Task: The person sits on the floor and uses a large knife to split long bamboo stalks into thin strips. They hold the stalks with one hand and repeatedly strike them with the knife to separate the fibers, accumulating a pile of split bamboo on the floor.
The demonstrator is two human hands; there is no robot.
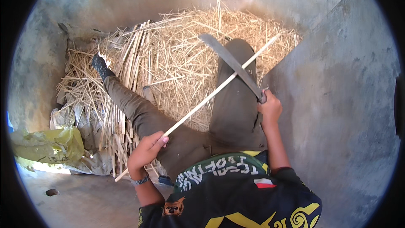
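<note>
Grey plastered walls (337, 101) enclose a corner heaped with pale straw-like shavings (181, 55); longer split strips (134, 55) lie to the left, a yellow sack (55, 145) beyond them. Person sits among it, legs spread.

Grip: left hand (147, 150) closed around the near part of a pale stick (202, 103), thumb along it. Right hand (271, 107) closed on the handle of a long dark knife (225, 55), blade pointing forward and left.

Position: stick slants from the left hand across the right leg (230, 109), far end over the shavings. Blade crosses it above that leg. Contact between blade and stick: cannot tell.

Risks (judged): a slip off the stick could carry the blade into the trousered thigh or knee directly beneath. A stroke running toward the left hand could reach its bare fingers. Far end looks unsupported, so the stick might roll or whip under pressure. Loose shavings underfoot could spoil the bracing of either leg.
</note>
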